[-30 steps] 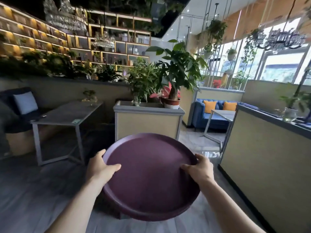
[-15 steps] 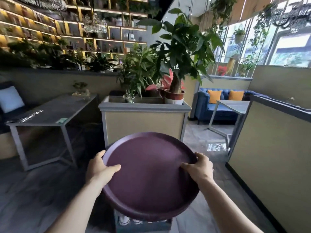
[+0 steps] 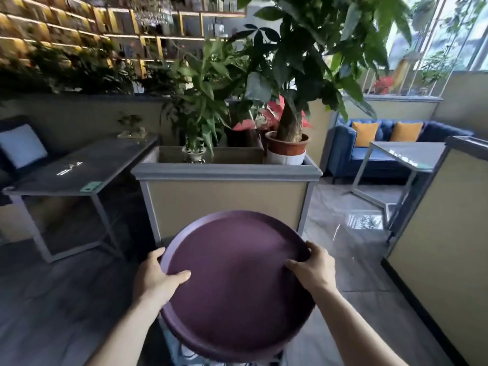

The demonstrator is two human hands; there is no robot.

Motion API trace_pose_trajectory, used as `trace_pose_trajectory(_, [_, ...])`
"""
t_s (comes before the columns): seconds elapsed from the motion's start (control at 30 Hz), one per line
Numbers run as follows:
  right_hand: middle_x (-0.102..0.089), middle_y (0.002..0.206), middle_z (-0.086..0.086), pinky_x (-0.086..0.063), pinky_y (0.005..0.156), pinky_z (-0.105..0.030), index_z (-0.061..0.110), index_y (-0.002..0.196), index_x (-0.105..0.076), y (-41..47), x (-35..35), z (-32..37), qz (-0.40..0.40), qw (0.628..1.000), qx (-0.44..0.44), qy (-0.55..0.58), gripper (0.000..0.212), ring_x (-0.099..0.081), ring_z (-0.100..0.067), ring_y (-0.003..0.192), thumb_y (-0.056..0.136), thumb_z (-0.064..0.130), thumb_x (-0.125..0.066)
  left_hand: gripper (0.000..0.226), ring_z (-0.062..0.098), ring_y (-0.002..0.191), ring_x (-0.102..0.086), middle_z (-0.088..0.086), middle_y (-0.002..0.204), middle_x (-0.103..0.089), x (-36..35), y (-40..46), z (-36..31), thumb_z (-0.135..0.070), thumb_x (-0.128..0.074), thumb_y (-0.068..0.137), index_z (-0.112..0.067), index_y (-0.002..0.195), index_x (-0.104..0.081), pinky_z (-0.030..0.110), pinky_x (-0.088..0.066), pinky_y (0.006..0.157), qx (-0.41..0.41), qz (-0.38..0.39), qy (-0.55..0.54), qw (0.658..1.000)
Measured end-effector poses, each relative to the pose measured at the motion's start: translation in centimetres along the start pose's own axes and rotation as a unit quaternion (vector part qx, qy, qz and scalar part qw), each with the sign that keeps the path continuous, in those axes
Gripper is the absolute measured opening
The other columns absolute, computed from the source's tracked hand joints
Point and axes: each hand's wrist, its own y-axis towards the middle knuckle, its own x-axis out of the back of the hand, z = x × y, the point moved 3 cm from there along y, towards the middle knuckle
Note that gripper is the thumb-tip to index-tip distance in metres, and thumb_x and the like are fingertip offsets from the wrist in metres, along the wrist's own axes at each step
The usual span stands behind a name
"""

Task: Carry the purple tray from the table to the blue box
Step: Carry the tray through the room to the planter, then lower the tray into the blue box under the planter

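Note:
A round purple tray [image 3: 237, 283] hangs in the air in front of me, empty and tilted slightly toward me. My left hand [image 3: 154, 277] grips its left rim, thumb lying on the tray's inside. My right hand [image 3: 313, 270] grips the right rim in the same way. Directly under the tray's near edge a bluish box [image 3: 182, 351] shows as a small strip with pale items inside; most of it is hidden by the tray.
A tall beige planter box [image 3: 227, 196] with potted plants stands just beyond the tray. A grey table [image 3: 76, 173] is at the left, a beige partition [image 3: 443, 233] at the right, and a glossy floor aisle runs toward a blue sofa [image 3: 369, 151].
I have moved closer to the planter, which now looms larger. The bluish box has appeared beneath the tray's near edge. Both hands keep the same hold on the tray.

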Motion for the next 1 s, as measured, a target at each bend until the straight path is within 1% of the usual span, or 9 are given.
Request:
trace_pose_trajectory(0.13, [-0.072, 0.105, -0.010, -0.053, 0.090, -0.037, 0.015, 0.114, -0.068, 3.7, -2.6, -0.5, 0.005, 1.000, -0.019, -0.014, 0.050, -0.066, -0.032, 0.102, 0.066, 0.019, -0.084, 0.091, 0.025, 0.106, -0.057, 0.006, 0.136, -0.054, -2.4, 3.7, 1.1, -0.017, -0.092, 0.059, -0.021, 0.138, -0.047, 0.039, -0.048, 0.092, 0.016, -0.003, 0.006, 1.000])
trace_pose_trajectory(0.27, [-0.072, 0.111, -0.009, -0.053, 0.094, -0.039, 0.016, 0.121, -0.065, 7.5, -6.2, -0.7, 0.015, 0.999, -0.033, -0.024, 0.059, -0.066, -0.030, 0.105, 0.066, 0.021, -0.085, 0.096, 0.030, 0.116, -0.058, 0.008, 0.136, -0.056, -4.5, 9.0, 3.1, -0.021, -0.095, 0.054, -0.018, 0.138, -0.049, 0.040, -0.047, 0.095, 0.035, 0.015, 0.024, 0.999])
trace_pose_trajectory(0.33, [-0.071, 0.112, -0.008, -0.053, 0.094, -0.040, 0.018, 0.122, -0.064, 9.3, -8.3, -0.9, 0.018, 0.998, -0.041, -0.036, 0.060, -0.065, -0.029, 0.105, 0.065, 0.022, -0.084, 0.098, 0.031, 0.116, -0.058, 0.009, 0.135, -0.057, -5.6, 11.6, 4.0, -0.023, -0.095, 0.052, -0.016, 0.138, -0.049, 0.041, -0.047, 0.096, 0.044, 0.024, 0.031, 0.998])
trace_pose_trajectory(0.47, [-0.069, 0.115, -0.008, -0.052, 0.093, -0.037, 0.019, 0.122, -0.060, 12.4, -12.7, -2.0, 0.033, 0.995, -0.072, -0.058, 0.060, -0.064, -0.030, 0.106, 0.067, 0.021, -0.083, 0.089, 0.030, 0.105, -0.060, 0.009, 0.126, -0.060, -7.5, 16.2, 6.1, -0.021, -0.094, 0.057, -0.011, 0.135, -0.052, 0.034, -0.044, 0.082, 0.071, 0.047, 0.061, 0.994])
trace_pose_trajectory(0.57, [-0.069, 0.115, -0.010, -0.050, 0.091, -0.037, 0.018, 0.123, -0.059, 14.1, -15.9, -3.5, 0.048, 0.992, -0.096, -0.072, 0.057, -0.064, -0.032, 0.106, 0.069, 0.018, -0.080, 0.091, 0.028, 0.097, -0.062, 0.004, 0.114, -0.063, -8.7, 19.1, 8.3, -0.026, -0.096, 0.049, -0.014, 0.129, -0.055, 0.037, -0.050, 0.084, 0.086, 0.056, 0.089, 0.991])
trace_pose_trajectory(0.63, [-0.068, 0.115, -0.011, -0.050, 0.090, -0.036, 0.017, 0.124, -0.059, 14.9, -17.7, -4.7, 0.057, 0.989, -0.112, -0.080, 0.056, -0.064, -0.032, 0.106, 0.071, 0.017, -0.078, 0.091, 0.026, 0.094, -0.060, 0.004, 0.115, -0.064, -9.6, 20.5, 9.8, -0.025, -0.097, 0.048, -0.015, 0.128, -0.055, 0.038, -0.050, 0.084, 0.093, 0.061, 0.101, 0.989])
trace_pose_trajectory(0.7, [-0.068, 0.116, -0.012, -0.049, 0.090, -0.036, 0.016, 0.126, -0.058, 15.4, -19.3, -6.1, 0.065, 0.986, -0.126, -0.090, 0.056, -0.063, -0.033, 0.107, 0.073, 0.016, -0.076, 0.092, 0.025, 0.096, -0.059, 0.002, 0.117, -0.062, -10.6, 21.4, 11.4, -0.027, -0.097, 0.049, -0.016, 0.129, -0.054, 0.037, -0.049, 0.084, 0.101, 0.069, 0.118, 0.985])
trace_pose_trajectory(0.8, [-0.069, 0.115, -0.011, -0.048, 0.090, -0.037, 0.016, 0.126, -0.057, 16.2, -21.3, -8.1, 0.079, 0.981, -0.134, -0.114, 0.057, -0.062, -0.034, 0.109, 0.073, 0.018, -0.075, 0.100, 0.030, 0.108, -0.062, 0.004, 0.124, -0.064, -12.2, 22.2, 13.7, -0.035, -0.096, 0.044, -0.020, 0.132, -0.053, 0.042, -0.051, 0.089, 0.110, 0.072, 0.143, 0.981])
trace_pose_trajectory(1.0, [-0.072, 0.108, -0.010, -0.052, 0.085, -0.039, 0.022, 0.122, -0.056, 18.1, -24.3, -12.1, 0.107, 0.971, -0.154, -0.146, 0.053, -0.064, -0.035, 0.100, 0.071, 0.021, -0.070, 0.103, 0.029, 0.104, -0.065, 0.005, 0.121, -0.065, -15.1, 23.1, 17.1, -0.043, -0.094, 0.043, -0.025, 0.132, -0.048, 0.042, -0.053, 0.085, 0.126, 0.069, 0.199, 0.969])
